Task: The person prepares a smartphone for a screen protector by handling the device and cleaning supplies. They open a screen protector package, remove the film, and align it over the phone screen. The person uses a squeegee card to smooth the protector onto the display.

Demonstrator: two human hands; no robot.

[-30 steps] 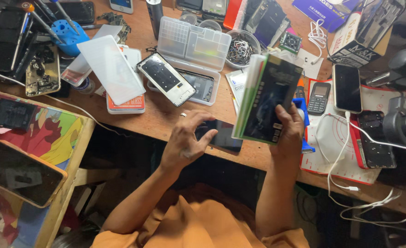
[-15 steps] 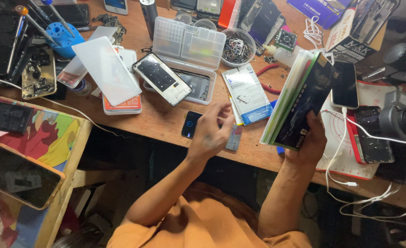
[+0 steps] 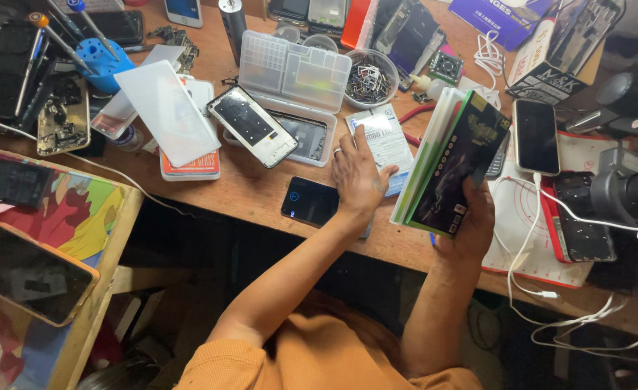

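Right now the right hand [image 3: 471, 220] grips a stack of flat packets [image 3: 453, 170], a dark one on top, tilted up on edge over the worktop [image 3: 261, 191], thumb across the lower corner. The left hand [image 3: 359, 173] lies flat, fingers spread, on a white packet [image 3: 384, 137] resting on the worktop just beside the stack; it holds nothing, only presses down. A dark phone [image 3: 310, 201] lies face up just left of that wrist, close to the worktop's near edge.

As far as one can judge, the sorting is partway: one packet is out and lying flat, the rest are bunched in the right hand, and none looks opened.

Around them sit a clear compartment box [image 3: 294, 76], an opened phone shell [image 3: 252, 126] leaning on it, a bowl of small metal bits [image 3: 368, 78], a white sheet [image 3: 167, 112] on a red-edged pack, and a blue tool stand [image 3: 106, 65]. Another phone [image 3: 536, 136] lies to the right on a white mat [image 3: 521, 217] with cables [image 3: 543, 289].

How many packets the stack holds is unclear; only their edges show. The white packet's lower part is hidden under the palm, and the right fingers are behind the stack. The worktop's far edge and right side are cut off.
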